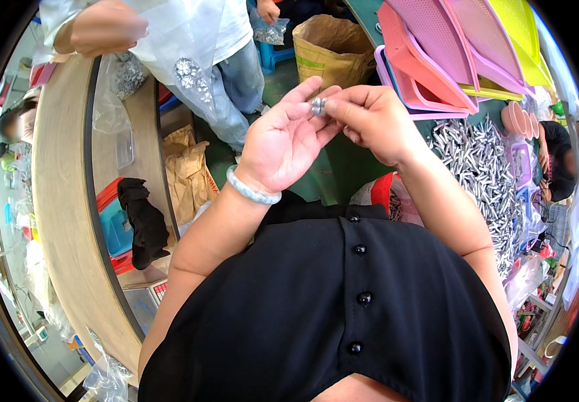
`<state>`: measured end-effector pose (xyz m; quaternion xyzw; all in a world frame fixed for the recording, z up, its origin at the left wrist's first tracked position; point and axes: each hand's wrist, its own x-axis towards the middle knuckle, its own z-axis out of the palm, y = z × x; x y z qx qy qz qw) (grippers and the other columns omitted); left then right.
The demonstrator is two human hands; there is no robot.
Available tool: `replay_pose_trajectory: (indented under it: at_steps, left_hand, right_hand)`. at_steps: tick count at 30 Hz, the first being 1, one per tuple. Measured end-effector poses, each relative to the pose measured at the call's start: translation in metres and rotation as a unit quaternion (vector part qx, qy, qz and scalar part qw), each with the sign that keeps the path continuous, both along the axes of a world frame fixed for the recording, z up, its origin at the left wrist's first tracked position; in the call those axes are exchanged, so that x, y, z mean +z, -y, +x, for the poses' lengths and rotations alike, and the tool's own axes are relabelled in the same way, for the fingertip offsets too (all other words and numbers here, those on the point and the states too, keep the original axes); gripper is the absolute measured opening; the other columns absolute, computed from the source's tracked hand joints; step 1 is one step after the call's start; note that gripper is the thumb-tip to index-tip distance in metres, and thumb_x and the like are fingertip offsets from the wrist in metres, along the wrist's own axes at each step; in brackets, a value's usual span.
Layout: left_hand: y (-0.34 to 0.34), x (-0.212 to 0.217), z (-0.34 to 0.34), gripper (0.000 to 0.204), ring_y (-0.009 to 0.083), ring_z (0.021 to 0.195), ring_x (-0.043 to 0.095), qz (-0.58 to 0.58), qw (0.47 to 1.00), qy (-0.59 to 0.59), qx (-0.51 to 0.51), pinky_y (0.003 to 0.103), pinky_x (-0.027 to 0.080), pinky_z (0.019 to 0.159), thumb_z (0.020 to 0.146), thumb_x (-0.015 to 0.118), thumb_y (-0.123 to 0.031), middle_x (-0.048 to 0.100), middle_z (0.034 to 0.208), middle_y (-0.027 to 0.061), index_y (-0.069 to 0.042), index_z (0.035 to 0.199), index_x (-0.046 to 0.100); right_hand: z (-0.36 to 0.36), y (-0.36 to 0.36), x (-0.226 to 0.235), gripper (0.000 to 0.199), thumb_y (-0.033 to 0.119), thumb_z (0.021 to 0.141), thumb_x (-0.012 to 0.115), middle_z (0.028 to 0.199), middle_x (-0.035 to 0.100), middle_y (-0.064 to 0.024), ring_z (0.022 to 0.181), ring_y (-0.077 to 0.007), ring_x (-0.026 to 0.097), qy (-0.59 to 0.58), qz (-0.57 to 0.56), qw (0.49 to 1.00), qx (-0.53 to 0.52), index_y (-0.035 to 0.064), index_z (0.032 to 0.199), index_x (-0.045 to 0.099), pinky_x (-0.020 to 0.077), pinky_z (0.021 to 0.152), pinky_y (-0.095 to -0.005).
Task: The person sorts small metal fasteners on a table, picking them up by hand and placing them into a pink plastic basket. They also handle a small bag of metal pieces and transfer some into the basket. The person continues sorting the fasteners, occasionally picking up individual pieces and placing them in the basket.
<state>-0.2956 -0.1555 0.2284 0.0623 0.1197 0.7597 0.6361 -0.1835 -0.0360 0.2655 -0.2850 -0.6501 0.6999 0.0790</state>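
My left hand [280, 144] is held palm up, its fingers spread apart, with a pale stone bangle [254, 188] round the wrist. A small, shiny silver metal piece [318, 105] sits between the thumb and forefinger of my right hand [376, 124], right above my left fingers. Its exact kind is too small to make out, and whether it touches the left fingers I cannot tell. To the right, a large heap of slim silver metal pieces [470, 161] covers the table beside my right forearm.
Facing me, a co-worker in jeans [232, 94] holds a clear bag with silver flower-shaped pieces [192, 77]. Stacked plastic baskets [430, 60] stand far right. A brown sack [333, 50] is on the floor. At left, a wooden counter [68, 187] has shelves holding a black cloth [143, 224].
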Motion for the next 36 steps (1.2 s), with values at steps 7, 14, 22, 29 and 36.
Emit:
replay_pose_trajectory:
  at_steps: [7, 14, 22, 29, 36]
  left_hand:
    - [0.004, -0.010, 0.003, 0.018, 0.0140, 0.084, 0.056, -0.132, 0.954, -0.240, 0.124, 0.027, 0.043, 0.073, 0.088, 0.054, -0.012, 0.063, 0.093, 0.0054, -0.003, 0.103, 0.060]
    - [0.000, -0.011, -0.007, 0.015, 0.0122, 0.075, 0.053, -0.176, 0.944, -0.260, 0.101, 0.027, 0.040, 0.069, 0.088, 0.054, -0.015, 0.064, 0.087, 0.0041, -0.004, 0.092, 0.064]
    - [-0.004, -0.016, -0.011, 0.019, 0.0128, 0.078, 0.053, -0.191, 0.955, -0.219, 0.056, 0.028, 0.041, 0.074, 0.086, 0.055, -0.018, 0.063, 0.089, 0.0050, -0.002, 0.092, 0.063]
    - [-0.009, -0.011, -0.006, 0.012, 0.0120, 0.070, 0.052, -0.210, 0.950, -0.216, 0.081, 0.026, 0.041, 0.066, 0.084, 0.059, -0.015, 0.061, 0.078, 0.0034, -0.004, 0.085, 0.062]
    - [-0.010, -0.004, -0.009, 0.008, 0.0102, 0.066, 0.052, -0.224, 0.939, -0.240, 0.108, 0.024, 0.043, 0.065, 0.082, 0.062, -0.013, 0.061, 0.076, 0.0023, -0.006, 0.083, 0.060]
  right_hand:
    - [0.001, 0.001, -0.008, 0.017, 0.016, 0.086, 0.059, 0.066, 0.054, -0.0025, 0.049, -0.0064, 0.045, -0.065, -0.244, 0.967, -0.032, 0.0006, 0.079, 0.058, 0.0279, 0.037, -0.0173]
    - [0.001, -0.004, -0.013, 0.020, 0.017, 0.090, 0.052, 0.068, 0.054, -0.0034, 0.050, -0.0084, 0.046, -0.077, -0.315, 0.946, -0.006, -0.0014, 0.087, 0.057, 0.0289, 0.036, -0.0182]
    - [0.001, -0.006, -0.013, 0.024, 0.020, 0.091, 0.051, 0.067, 0.054, -0.0035, 0.051, -0.0088, 0.046, -0.070, -0.328, 0.942, -0.006, -0.0030, 0.089, 0.057, 0.0305, 0.036, -0.0179]
    - [-0.002, -0.009, -0.018, 0.027, 0.025, 0.091, 0.054, 0.066, 0.055, -0.0037, 0.047, -0.0087, 0.047, -0.070, -0.331, 0.941, -0.010, -0.0002, 0.082, 0.056, 0.0315, 0.034, -0.0184]
    - [-0.015, -0.010, -0.022, 0.026, 0.026, 0.088, 0.058, 0.063, 0.057, -0.0040, 0.045, -0.0087, 0.050, -0.081, -0.335, 0.939, -0.001, 0.0027, 0.076, 0.057, 0.0330, 0.033, -0.0178]
